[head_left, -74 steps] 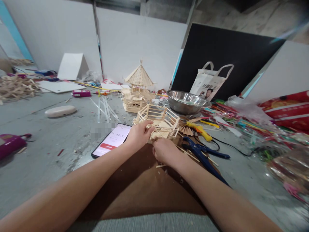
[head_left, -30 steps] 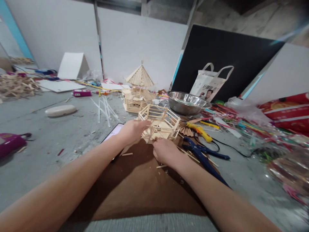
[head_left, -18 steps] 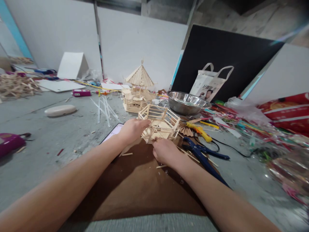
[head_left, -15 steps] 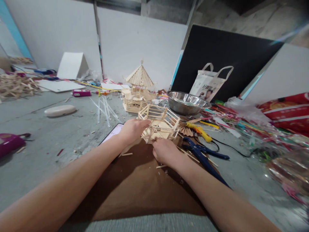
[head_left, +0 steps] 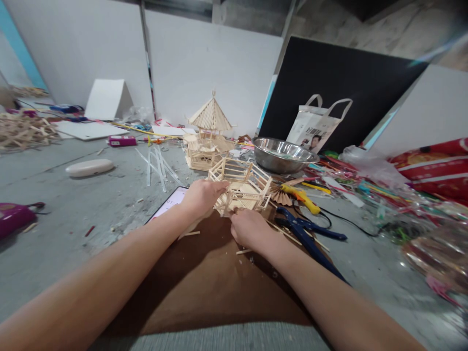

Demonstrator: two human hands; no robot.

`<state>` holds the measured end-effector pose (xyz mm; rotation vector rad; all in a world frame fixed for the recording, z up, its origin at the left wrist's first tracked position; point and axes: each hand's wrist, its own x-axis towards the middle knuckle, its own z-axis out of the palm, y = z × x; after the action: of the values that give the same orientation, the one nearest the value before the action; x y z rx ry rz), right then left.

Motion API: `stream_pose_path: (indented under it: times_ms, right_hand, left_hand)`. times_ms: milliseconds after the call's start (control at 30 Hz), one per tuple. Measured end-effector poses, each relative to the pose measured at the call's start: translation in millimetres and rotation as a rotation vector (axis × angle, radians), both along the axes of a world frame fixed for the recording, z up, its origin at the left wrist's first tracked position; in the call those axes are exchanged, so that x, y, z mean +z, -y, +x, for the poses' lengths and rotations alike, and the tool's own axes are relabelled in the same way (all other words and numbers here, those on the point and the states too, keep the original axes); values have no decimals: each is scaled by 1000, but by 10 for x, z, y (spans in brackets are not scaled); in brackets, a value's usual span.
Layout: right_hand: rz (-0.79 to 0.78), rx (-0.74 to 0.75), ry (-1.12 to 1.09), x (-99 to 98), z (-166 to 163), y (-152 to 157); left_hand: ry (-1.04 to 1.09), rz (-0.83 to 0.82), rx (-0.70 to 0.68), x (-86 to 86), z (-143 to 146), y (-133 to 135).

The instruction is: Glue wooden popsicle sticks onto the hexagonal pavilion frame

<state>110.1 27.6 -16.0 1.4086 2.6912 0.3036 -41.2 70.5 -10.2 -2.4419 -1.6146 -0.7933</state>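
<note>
A small model railing built of thin wooden sticks (head_left: 248, 187) sits at the near end of the work area, many-sided with a slatted floor. My left hand (head_left: 199, 199) is closed at its left side, forefinger pointing in over the rail. At the near edge, my right hand (head_left: 251, 228) is closed with its fingertips against the sticks; the fingertips are partly hidden. Just behind stands a stick pavilion (head_left: 210, 122) with a pointed roof. A brown sheet (head_left: 204, 287) lies under my hands, with loose sticks (head_left: 244, 252) on it.
Blue-handled cutters (head_left: 310, 239) and a yellow glue gun (head_left: 305, 199) with a black cord lie to the right. A phone (head_left: 166, 207) lies beside my left wrist. A steel bowl (head_left: 283, 158), a white bag (head_left: 310, 126) and a stick heap (head_left: 25, 131) stand farther off.
The view has shifted very slightly. Both hands stay at the same places on the stick model, with no clear movement of it.
</note>
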Motion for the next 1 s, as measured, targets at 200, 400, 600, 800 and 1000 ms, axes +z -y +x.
stream_pose_path:
  times_ms: [200,400,600,800,1000]
  right_hand:
    - [20,27,-1,4,6,2]
    - [21,29,-8,-1,4,-1]
    - [13,30,-2,-3,-2,-6]
    - [-14,5,3,-10,0,-3]
    - [-40,-19,2,35,16,-2]
  left_hand:
    - [21,-52,29,30,17,23]
    - [108,-106,21,63,42,44]
    - [153,-136,26,82,56,49]
    - [189,-143,21,77,59,44]
    - [249,-107,-30,55,48,61]
